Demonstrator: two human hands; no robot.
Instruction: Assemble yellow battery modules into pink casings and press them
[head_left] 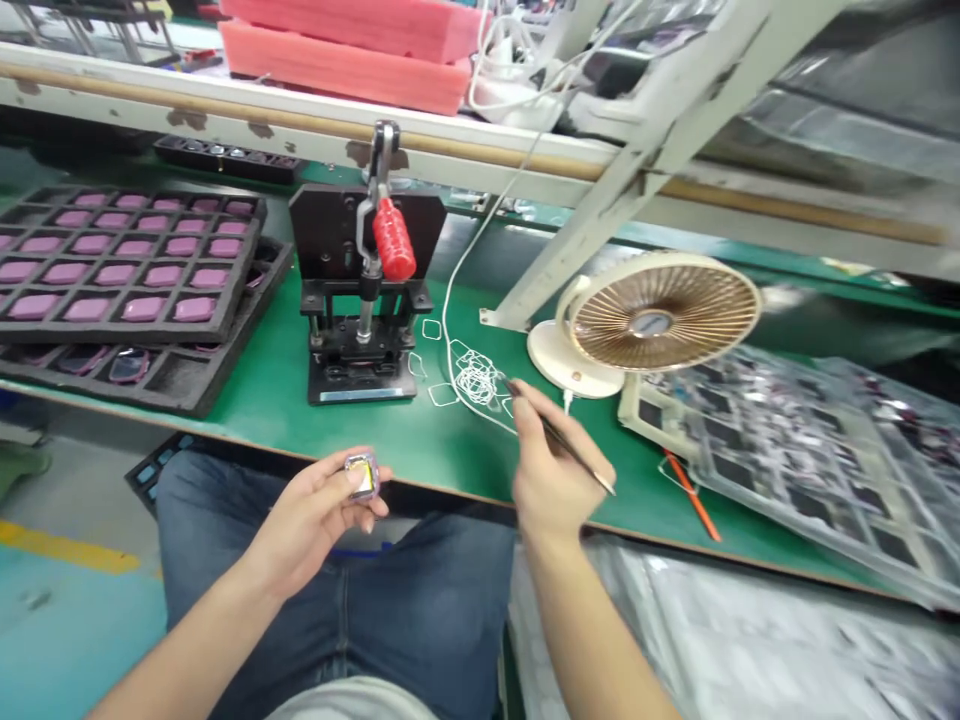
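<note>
My left hand (322,505) is closed round a small pinkish rectangular case (361,476), held above my lap just off the table's front edge. My right hand (547,470) pinches slim tweezers (559,438), whose tip reaches into a heap of thin white rectangular rings (472,380) on the green table (262,395). A black hand press (364,290) with a red-handled lever (393,240) stands just left of the rings.
Black foam trays (127,270) holding several pink cases are stacked at the left. A small cream desk fan (645,320) stands right of the rings, with a white cable beside it. Clear plastic trays (810,460) lie at the right, an orange pen (694,497) near them. A shelf frame crosses overhead.
</note>
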